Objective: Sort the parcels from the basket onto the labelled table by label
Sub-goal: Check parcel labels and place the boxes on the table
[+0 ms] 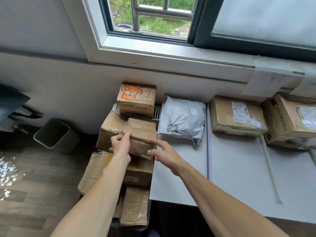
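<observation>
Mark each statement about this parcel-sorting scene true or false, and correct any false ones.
1. The left hand grips a taped box on top of the pile. True.
2. The grey mailer bag lies among the piled boxes. False: it lies on the table.
3. The right hand holds the grey mailer bag. False: it holds nothing, and its fingers are straight, reaching at the taped box's corner.
4. An orange-printed box sits at the far end of the pile, by the wall. True.
5. A bin stands on the floor left of the pile. True.
</observation>
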Demonstrator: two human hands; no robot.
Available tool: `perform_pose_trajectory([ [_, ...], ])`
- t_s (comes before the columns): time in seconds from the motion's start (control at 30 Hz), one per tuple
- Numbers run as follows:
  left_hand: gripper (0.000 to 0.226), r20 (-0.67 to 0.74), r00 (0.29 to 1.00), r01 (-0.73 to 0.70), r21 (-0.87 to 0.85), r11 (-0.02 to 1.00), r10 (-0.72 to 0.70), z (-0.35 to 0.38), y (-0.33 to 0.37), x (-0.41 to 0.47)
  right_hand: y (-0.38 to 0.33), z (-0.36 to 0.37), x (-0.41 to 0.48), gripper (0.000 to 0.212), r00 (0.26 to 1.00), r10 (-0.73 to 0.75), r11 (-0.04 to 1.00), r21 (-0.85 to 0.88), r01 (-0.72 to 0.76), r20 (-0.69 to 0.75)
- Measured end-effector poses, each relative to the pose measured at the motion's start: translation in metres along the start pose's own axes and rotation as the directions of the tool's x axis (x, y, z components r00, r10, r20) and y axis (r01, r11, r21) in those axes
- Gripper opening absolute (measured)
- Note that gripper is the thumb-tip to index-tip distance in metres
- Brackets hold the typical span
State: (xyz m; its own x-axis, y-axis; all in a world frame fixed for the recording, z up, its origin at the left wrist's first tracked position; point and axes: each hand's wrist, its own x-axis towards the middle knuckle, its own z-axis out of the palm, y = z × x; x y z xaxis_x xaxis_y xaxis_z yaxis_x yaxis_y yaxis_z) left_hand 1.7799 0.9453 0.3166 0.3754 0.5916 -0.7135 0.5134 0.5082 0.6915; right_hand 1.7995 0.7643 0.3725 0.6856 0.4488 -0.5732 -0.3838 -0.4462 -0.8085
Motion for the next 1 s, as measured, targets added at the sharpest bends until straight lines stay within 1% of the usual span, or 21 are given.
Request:
perform_pose_trajectory([
  [0.07,0.045,-0.060,0.998,-0.014,-0.055,0.998,0.010,-0.003,0.004,-0.017,0.001,0.001,-0.007,0.045,1.000,-0.011,1.000,-0.022,0.012,0.016],
  [0.13,0.040,-0.124,0.992,-0.037,-0.053,0.998,0.030,-0.007,0.007,-0.035,0.001,-0.001,-0.017,0.048,0.999,-0.025,0.999,-0.025,0.026,0.026],
  [0.2,0.043,-0.165,0.985,-0.067,-0.034,0.997,0.061,-0.010,0.009,-0.054,0.000,-0.005,-0.026,0.045,0.998,-0.046,0.999,-0.013,0.046,0.042],
  [0.3,0.045,-0.202,0.973,-0.125,-0.039,0.991,0.115,-0.014,0.006,-0.083,-0.002,-0.016,-0.041,0.042,0.995,-0.084,0.995,0.053,0.082,0.048],
  [0.37,0.044,-0.206,0.969,-0.161,-0.091,0.983,0.139,-0.014,0.001,-0.102,-0.001,-0.028,-0.051,0.038,0.992,-0.117,0.989,0.102,0.111,0.056],
  [0.43,0.046,-0.187,0.972,-0.171,-0.156,0.973,0.141,-0.008,-0.002,-0.127,0.001,-0.042,-0.062,0.039,0.989,-0.145,0.979,0.150,0.138,0.036],
  [0.5,0.048,-0.123,0.984,-0.156,-0.257,0.954,0.127,0.001,-0.003,-0.151,0.004,-0.058,-0.071,0.047,0.989,-0.148,0.969,0.201,0.146,-0.002],
  [0.57,0.049,-0.035,0.989,-0.147,-0.344,0.927,0.143,0.015,-0.007,-0.174,0.011,-0.077,-0.080,0.054,0.993,-0.114,0.957,0.268,0.112,-0.006],
  [0.63,0.052,0.060,0.981,-0.143,-0.399,0.905,0.182,0.033,-0.013,-0.199,0.017,-0.096,-0.091,0.053,0.996,-0.088,0.945,0.319,0.074,0.029],
  [0.7,0.055,0.138,0.965,-0.144,-0.438,0.887,0.225,0.053,-0.017,-0.222,0.016,-0.120,-0.106,0.061,0.996,-0.077,0.928,0.368,0.052,0.052],
  [0.73,0.059,0.169,0.955,-0.148,-0.443,0.884,0.244,0.063,-0.019,-0.233,0.015,-0.132,-0.113,0.064,0.996,-0.073,0.914,0.403,0.051,0.040],
  [0.77,0.065,0.206,0.942,-0.150,-0.444,0.883,0.264,0.073,-0.019,-0.244,0.011,-0.145,-0.120,0.060,0.996,-0.085,0.892,0.447,0.067,0.019],
  [0.83,0.080,0.289,0.904,-0.170,-0.435,0.884,0.316,0.092,-0.019,-0.263,0.005,-0.173,-0.132,0.045,0.990,-0.131,0.831,0.539,0.138,-0.052],
  [0.87,0.081,0.317,0.883,-0.192,-0.427,0.884,0.345,0.101,-0.017,-0.272,0.002,-0.187,-0.139,0.042,0.982,-0.165,0.809,0.557,0.189,-0.093],
  [0.97,0.056,0.444,0.790,-0.254,-0.389,0.885,0.422,0.126,-0.011,-0.296,-0.011,-0.228,-0.161,0.043,0.934,-0.301,0.728,0.585,0.357,-0.195],
  [1.0,0.052,0.490,0.756,-0.270,-0.370,0.889,0.434,0.133,-0.008,-0.302,-0.016,-0.242,-0.170,0.042,0.912,-0.340,0.697,0.590,0.408,-0.229],
])
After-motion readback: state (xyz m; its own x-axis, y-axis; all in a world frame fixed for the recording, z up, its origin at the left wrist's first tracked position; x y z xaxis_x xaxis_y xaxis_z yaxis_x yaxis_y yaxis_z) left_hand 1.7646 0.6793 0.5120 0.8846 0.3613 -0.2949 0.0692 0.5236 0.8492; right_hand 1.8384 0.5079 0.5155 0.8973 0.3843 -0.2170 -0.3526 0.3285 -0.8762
